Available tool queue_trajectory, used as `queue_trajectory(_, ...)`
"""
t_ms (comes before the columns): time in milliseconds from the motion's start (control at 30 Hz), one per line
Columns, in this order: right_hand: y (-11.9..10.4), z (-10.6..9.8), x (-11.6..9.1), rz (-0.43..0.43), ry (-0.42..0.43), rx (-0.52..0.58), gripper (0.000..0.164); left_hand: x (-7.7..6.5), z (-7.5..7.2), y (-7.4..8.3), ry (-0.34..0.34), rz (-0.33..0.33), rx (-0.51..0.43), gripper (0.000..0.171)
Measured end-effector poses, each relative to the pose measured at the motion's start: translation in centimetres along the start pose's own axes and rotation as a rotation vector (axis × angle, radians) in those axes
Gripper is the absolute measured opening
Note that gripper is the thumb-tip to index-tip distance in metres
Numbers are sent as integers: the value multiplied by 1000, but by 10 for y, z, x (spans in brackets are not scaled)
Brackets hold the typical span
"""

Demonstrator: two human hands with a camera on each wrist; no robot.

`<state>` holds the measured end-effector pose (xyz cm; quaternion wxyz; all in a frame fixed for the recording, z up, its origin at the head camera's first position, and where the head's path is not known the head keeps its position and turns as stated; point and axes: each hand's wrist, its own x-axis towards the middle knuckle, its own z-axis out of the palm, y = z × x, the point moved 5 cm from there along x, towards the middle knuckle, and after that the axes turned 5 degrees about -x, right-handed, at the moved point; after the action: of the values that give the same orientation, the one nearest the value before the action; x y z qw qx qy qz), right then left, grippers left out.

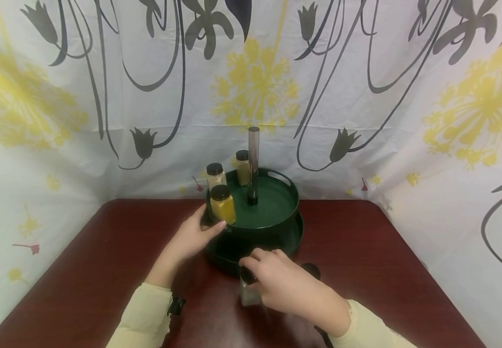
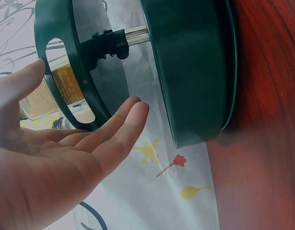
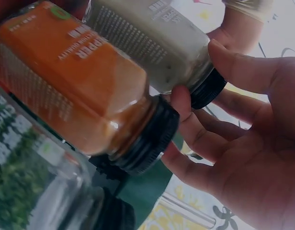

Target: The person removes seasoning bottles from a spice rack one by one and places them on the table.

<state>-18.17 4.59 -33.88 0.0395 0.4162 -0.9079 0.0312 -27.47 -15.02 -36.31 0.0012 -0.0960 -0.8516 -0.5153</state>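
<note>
We see the left hand (image 1: 194,234), its fingers loosely straight, touching the upper rim of a two-tier green tray stand (image 1: 272,208), while the right hand (image 1: 283,280) pinches a grey-powder spice jar (image 3: 152,43) by its black-lidded end, just before the stand. Beneath, we find a glossy reddish-brown table (image 1: 364,251) with rounded far corners; white floral-print curtains (image 1: 407,159) enclose three sides.

We see soft, rather dim light over the tabletop (image 1: 355,251), a dull sheen toward its near edge, dark shadow inside the lower tray (image 1: 296,237), and slight blur over the right-wrist view's orange jar (image 3: 75,86).
</note>
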Motion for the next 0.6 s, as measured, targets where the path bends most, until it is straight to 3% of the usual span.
queue_trajectory(200, 2, 9, 1, 1, -37, -4, 40, 0, 1, 1, -2, 9, -9, 81)
queue_trajectory(600, 3, 14, 3, 2, -10, -74, 39, -1, 1, 0, -3, 6, -4, 82)
